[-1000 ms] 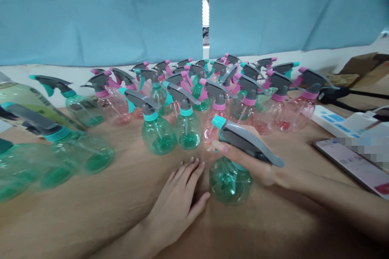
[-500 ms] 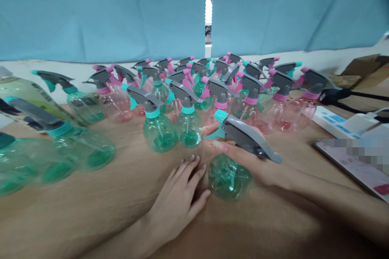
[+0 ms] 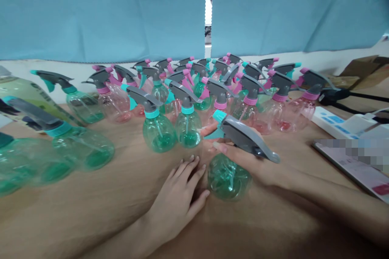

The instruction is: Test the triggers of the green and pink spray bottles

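My right hand (image 3: 243,160) is wrapped round the neck of a green spray bottle (image 3: 230,180), its thumb crossing below the teal collar area and other fingers stretching behind the trigger. This bottle stands upright, with its grey head and teal nozzle pointing up and left. My left hand (image 3: 180,192) lies palm down on the wooden table (image 3: 121,214), fingers spread, just left of the bottle and holding nothing. Two more green spray bottles, one nearer the middle (image 3: 188,127) and one to its left (image 3: 159,131), stand just beyond my hands.
Several pink and green spray bottles (image 3: 281,109) crowd the back. More green bottles (image 3: 97,149) stand at the left beside a large yellowish jug (image 3: 27,97). At the right are a phone (image 3: 343,162), a white power strip (image 3: 331,121) and a cardboard box (image 3: 366,73). A blue curtain (image 3: 106,12) hangs behind.
The view has shifted very slightly. Both hands and the held spray bottle stay practically where they were.
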